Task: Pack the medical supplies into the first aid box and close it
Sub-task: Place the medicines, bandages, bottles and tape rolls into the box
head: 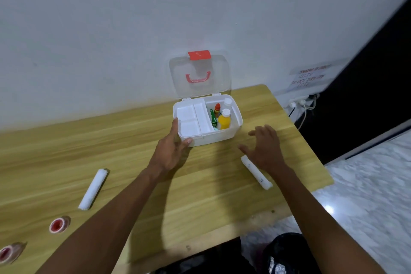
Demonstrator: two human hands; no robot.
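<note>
Two bandage rolls, two tape rolls near; left hand grips the first aid box, right hand spread. Far-right note: "DO NOT TURN OFF".

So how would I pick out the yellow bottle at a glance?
On the wooden table, look to the open white first aid box by the wall. In its right-hand compartment stands the yellow bottle, the only yellow-bodied one, larger than the red-capped bottle beside it.

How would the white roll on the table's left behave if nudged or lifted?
The white bandage roll is a cylinder lying on a smooth wooden table, so a sideways nudge would probably roll it. It looks like soft wrapped gauze: likely light, slightly squashy.
</note>
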